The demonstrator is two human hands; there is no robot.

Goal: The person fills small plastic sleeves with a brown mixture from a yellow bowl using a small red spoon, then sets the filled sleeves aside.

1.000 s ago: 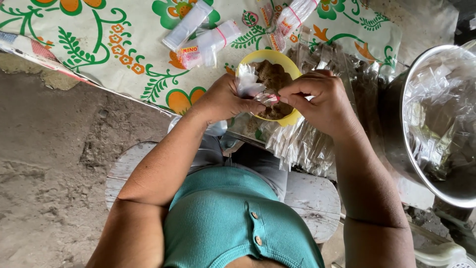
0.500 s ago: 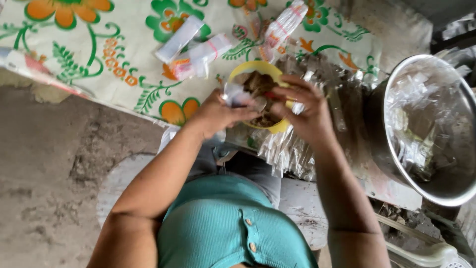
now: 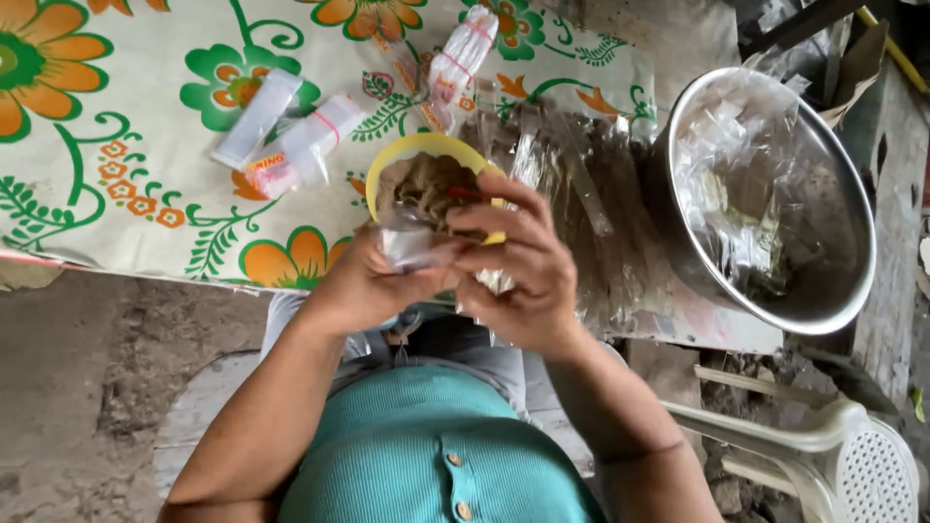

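Both hands are pinching a small clear bag [image 3: 412, 247]: left hand [image 3: 373, 281] fingers gripping underneath, right hand [image 3: 523, 266] fingers pressing its top, yellow bowl [image 3: 426, 147] just beyond.

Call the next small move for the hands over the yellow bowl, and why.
Probably close the small clear bag. The left hand grips it at the edge of the yellow bowl, the right hand pinches at its top, and it looks filled. The bowl's brown contents sit just behind, so spill risk seems low.
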